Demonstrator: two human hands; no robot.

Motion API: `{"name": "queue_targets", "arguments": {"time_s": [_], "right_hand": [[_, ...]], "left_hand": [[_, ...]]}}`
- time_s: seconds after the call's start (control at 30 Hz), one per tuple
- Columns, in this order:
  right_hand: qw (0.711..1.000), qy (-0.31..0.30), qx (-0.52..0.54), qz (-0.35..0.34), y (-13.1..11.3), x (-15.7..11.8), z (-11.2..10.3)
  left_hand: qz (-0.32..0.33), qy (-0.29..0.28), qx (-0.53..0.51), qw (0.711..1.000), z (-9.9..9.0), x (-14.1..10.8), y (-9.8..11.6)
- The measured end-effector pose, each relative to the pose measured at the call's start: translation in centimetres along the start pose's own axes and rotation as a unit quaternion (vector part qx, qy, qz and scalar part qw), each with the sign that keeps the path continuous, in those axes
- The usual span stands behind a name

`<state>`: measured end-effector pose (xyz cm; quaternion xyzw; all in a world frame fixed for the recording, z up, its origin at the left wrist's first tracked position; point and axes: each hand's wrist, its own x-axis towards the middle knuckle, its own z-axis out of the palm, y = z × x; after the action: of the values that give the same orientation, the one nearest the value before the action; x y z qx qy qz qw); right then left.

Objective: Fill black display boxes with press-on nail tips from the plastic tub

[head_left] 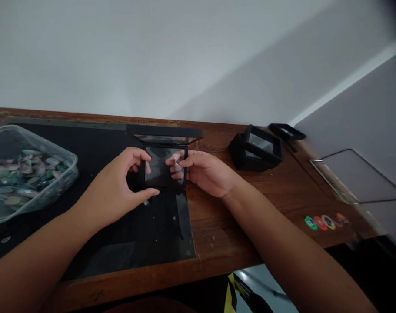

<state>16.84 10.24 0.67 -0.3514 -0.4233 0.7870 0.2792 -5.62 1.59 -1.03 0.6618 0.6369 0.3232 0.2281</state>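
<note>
A black display case [165, 167] with a clear, shiny pane stands open in front of me, its windowed lid [171, 135] raised at the back. My left hand [119, 184] curls around the left side, fingertips at that edge and thumb along the front rim. At the right edge, my right hand [207, 171] grips the frame between thumb and bent fingers. Reflections of the fingers show in the pane, so I cannot tell whether something small lies there. A small pale piece [146, 203] rests on the black mat [158, 234], below my left thumb.
A clear plastic tub [74, 167] of mixed polished stones [28, 178] stands at left. Black windowed cases [256, 148] are stacked at right, with another case [287, 131] behind. Round colourful stickers [324, 222] and a thin rectangular frame [351, 150] sit farther right. A wall rises behind the wooden table [224, 243].
</note>
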Motion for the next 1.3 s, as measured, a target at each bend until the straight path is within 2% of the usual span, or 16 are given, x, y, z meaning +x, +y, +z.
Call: {"name": "queue_targets", "arguments": {"time_s": [0.17, 0.27, 0.4, 0.6, 0.83, 1.0, 1.2, 1.3], "right_hand": [[0.999, 0.049, 0.012, -0.013, 0.8, 0.0, 0.4], [0.996, 0.071, 0.011, -0.046, 1.4, -0.2, 0.7], [0.995, 0.069, 0.008, -0.07, 1.7, -0.3, 1.0], [0.996, 0.046, -0.004, -0.081, 1.4, -0.4, 1.5], [0.995, 0.0, -0.04, -0.096, 1.3, -0.4, 1.4], [0.995, 0.013, -0.026, -0.1, 1.5, -0.2, 1.3], [0.995, -0.013, -0.02, -0.102, 1.4, -0.3, 1.4], [0.995, -0.003, 0.004, -0.097, 1.3, -0.4, 1.2]], "left_hand": [[0.08, 0.05, 0.082, 0.992, 0.4, -0.3, 0.4], [0.096, 0.074, 0.125, 0.985, 0.6, -0.5, 0.9], [0.109, 0.073, 0.141, 0.981, 0.6, -0.7, 1.3], [0.079, 0.07, 0.162, 0.981, 0.4, -0.6, 1.2], [0.081, 0.061, 0.135, 0.986, 0.2, -0.5, 1.7], [0.077, 0.064, 0.133, 0.986, 0.2, -0.6, 1.8], [0.082, 0.075, 0.12, 0.987, 0.2, -0.4, 1.6], [0.083, 0.075, 0.117, 0.987, 0.2, -0.4, 1.6]]}}
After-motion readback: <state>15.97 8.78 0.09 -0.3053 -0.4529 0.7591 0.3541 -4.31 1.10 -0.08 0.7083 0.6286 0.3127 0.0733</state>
